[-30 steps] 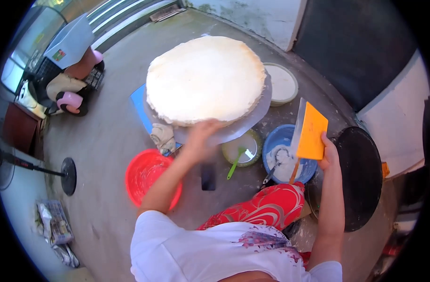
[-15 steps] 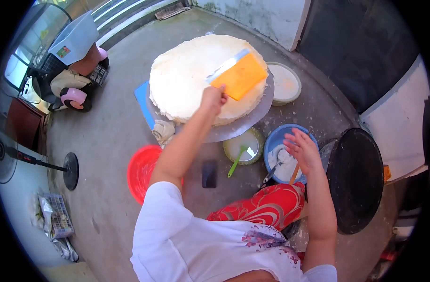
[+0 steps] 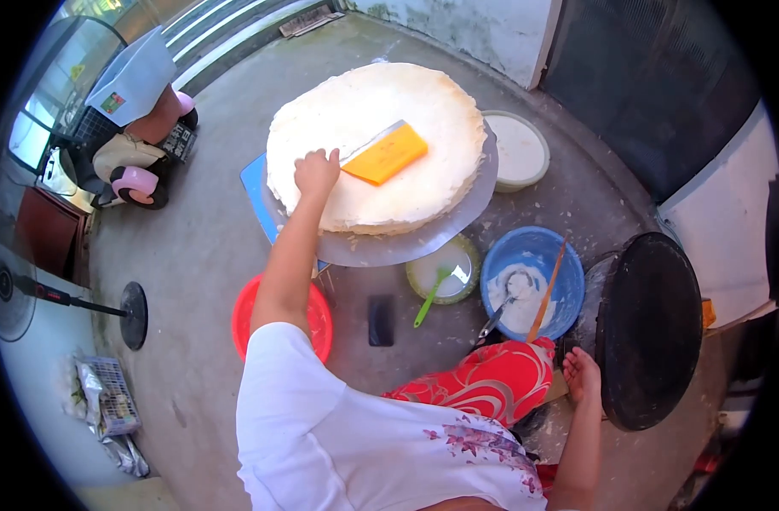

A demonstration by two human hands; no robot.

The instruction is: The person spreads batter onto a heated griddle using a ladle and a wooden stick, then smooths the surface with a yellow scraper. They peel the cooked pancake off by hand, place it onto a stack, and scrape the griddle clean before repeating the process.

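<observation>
A wide, round stack of thin pale flatbread-like sheets [image 3: 364, 102] sits on a round grey board [image 3: 398, 249]. My left hand [image 3: 318, 173] is over the stack's left part, fingers curled down; whatever they grip is hidden. Just right of it, an orange scraper [image 3: 386, 157] with a whitish edge lies on top, apparently out of my hand. My right hand [image 3: 582, 375] is empty, fingers loosely bent and apart, beside a round black griddle [image 3: 649, 332]. A blue basin [image 3: 577, 285] of white batter [image 3: 526, 315] holds a wooden stick [image 3: 549, 294] and a ladle [image 3: 496, 319].
A green brush [image 3: 428, 302] rests in a bowl [image 3: 470, 255] of liquid. A red basin [image 3: 321, 328], a dark phone-like object [image 3: 381, 321] and a pale round tub [image 3: 538, 162] stand around. Leftward are a fan [image 3: 134, 315], a basket [image 3: 117, 396] and a scooter [image 3: 125, 157].
My left hand has moved left from the scraper, which now lies lower and further left on the stack. My right hand has dropped from above the blue basin to beside the griddle.
</observation>
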